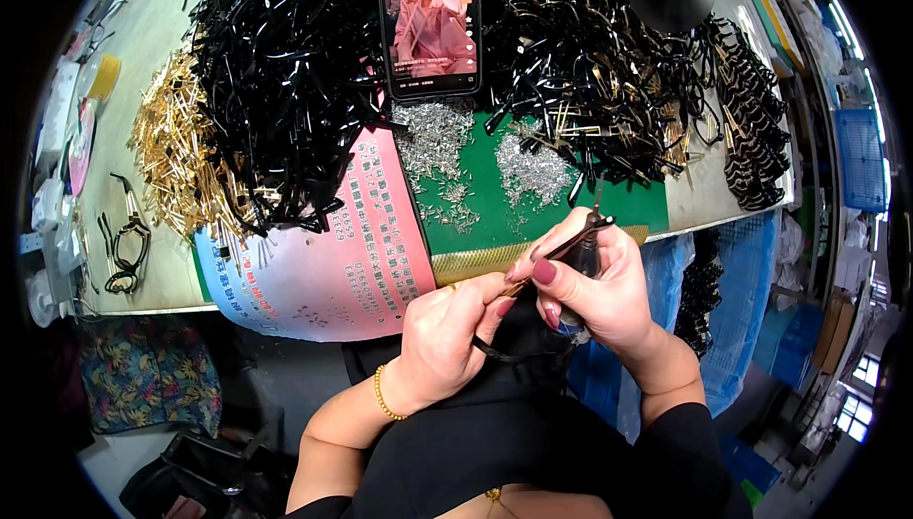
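Observation:
In front of my body, both hands meet just off the near edge of the table. My left hand (449, 333) is closed, with thumb and fingertips pinching a thin gold-and-black glasses temple (518, 284); its dark curved end (514, 357) hangs below. My right hand (613, 295) is wrapped round a dark-handled screwdriver (586, 254), whose thin metal shaft points up and away from me. Its thumb and fingertips also touch the temple beside my left fingers. The exact joint between the fingers is hidden.
Large heaps of black temples (285, 72) cover the table, with gold metal parts (166, 129) at left. Small silver pieces (534, 169) lie on the green mat (490, 219). A phone (433, 24) stands at the back. A pink-blue printed sheet (314, 281) overhangs the front edge.

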`<state>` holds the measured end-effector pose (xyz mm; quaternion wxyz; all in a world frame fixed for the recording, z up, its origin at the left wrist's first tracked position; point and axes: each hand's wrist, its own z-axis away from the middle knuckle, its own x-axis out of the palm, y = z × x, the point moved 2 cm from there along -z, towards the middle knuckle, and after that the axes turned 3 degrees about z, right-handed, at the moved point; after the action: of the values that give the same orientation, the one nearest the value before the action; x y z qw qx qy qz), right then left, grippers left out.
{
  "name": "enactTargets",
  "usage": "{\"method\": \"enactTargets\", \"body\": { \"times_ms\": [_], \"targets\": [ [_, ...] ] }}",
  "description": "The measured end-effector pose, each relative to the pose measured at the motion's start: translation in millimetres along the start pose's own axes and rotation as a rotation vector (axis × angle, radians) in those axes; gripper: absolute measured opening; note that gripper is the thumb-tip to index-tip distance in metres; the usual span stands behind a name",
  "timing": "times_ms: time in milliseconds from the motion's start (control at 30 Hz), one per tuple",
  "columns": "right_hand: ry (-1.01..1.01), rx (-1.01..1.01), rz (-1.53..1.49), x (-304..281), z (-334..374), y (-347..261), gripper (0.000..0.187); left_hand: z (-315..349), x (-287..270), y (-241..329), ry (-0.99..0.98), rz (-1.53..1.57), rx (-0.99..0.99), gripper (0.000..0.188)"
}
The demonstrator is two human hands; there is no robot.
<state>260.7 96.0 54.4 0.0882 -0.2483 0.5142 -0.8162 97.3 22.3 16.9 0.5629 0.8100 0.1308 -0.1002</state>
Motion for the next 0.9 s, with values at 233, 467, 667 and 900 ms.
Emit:
{"method": "enactTargets", "body": {
  "times_ms": [233,467,667,900],
  "targets": [
    [-0.009,0.052,-0.044,11.0,0.3,12.1,0.016,9.0,4.2,-6.5,0.067,0.026,-0.027,0.017],
    [-0.134,-0.175,0.992,-11.6,-1.8,-10.3,0.03,9.8,-12.7,-6.3,-0.018,-0.081,-0.127,0.01],
    [-0.154,-0.315,1.653,-22.6,-4.2,-30.4,0.035,3.2,-23.4,-10.4,-0.003,0.086,-0.387,0.016],
    [-0.157,-0.262,1.717,-31.9,-2.3,-24.0,0.045,3.9,-21.2,-11.6,-0.025,0.068,-0.459,0.029]
  ]
}}
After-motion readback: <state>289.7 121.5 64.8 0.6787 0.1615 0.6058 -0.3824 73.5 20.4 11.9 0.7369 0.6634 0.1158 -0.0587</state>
